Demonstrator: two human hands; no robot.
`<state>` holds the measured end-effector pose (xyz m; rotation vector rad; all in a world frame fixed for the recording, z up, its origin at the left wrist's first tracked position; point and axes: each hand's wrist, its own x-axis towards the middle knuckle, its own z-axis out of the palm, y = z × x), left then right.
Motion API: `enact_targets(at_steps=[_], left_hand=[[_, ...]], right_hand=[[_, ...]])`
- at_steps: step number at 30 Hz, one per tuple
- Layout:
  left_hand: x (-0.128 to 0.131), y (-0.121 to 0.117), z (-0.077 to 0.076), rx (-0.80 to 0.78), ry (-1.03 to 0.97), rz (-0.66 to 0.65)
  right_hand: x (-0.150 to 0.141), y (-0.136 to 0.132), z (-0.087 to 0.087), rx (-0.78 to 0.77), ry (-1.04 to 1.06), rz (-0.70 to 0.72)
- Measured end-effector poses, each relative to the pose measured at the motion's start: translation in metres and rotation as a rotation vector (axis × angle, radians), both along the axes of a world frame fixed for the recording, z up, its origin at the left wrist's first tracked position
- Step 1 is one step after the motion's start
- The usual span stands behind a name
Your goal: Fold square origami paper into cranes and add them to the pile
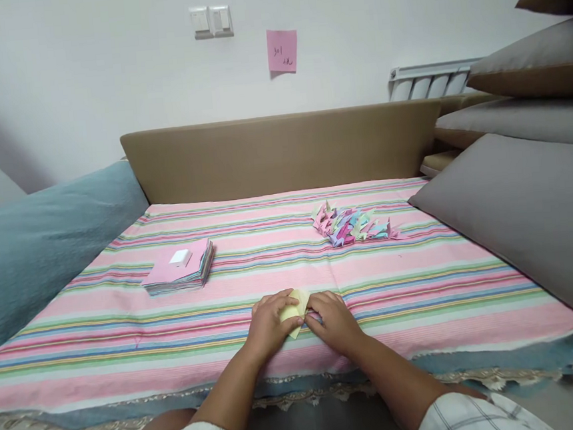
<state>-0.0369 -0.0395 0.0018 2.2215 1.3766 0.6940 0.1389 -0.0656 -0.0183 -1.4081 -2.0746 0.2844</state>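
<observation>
A pale yellow piece of paper (295,311), partly folded, lies on the striped cloth (423,283) near its front edge. My left hand (270,323) presses down on its left side with curled fingers. My right hand (333,321) pinches its right edge, fingers together. A stack of coloured square papers (181,268) with a small white block (180,257) on top sits to the back left. A heap of several folded paper figures (352,226) lies at the back right.
A blue-grey cushion (43,243) borders the left side and grey cushions (527,214) the right. A tan backrest (281,152) stands behind. A pink note (282,51) and light switches (211,21) hang on the wall.
</observation>
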Motion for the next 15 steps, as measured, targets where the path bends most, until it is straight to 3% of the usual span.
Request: enact_targets(at_steps=[5, 10, 12, 15], left_hand=[[0.002, 0.0, 0.003, -0.003, 0.018, -0.015], [0.005, -0.002, 0.009, 0.063, 0.105, -0.041], [0.007, -0.003, 0.014, 0.111, 0.175, -0.066], [0.01, -0.005, 0.022, 0.168, 0.254, -0.115]], right_hand=[[0.001, 0.002, -0.001, 0.011, 0.043, 0.015], [0.012, 0.005, -0.002, -0.065, 0.322, -0.096], [0.018, 0.006, 0.0, -0.016, 0.38, -0.038], [0.025, 0.008, 0.004, 0.025, 0.299, 0.107]])
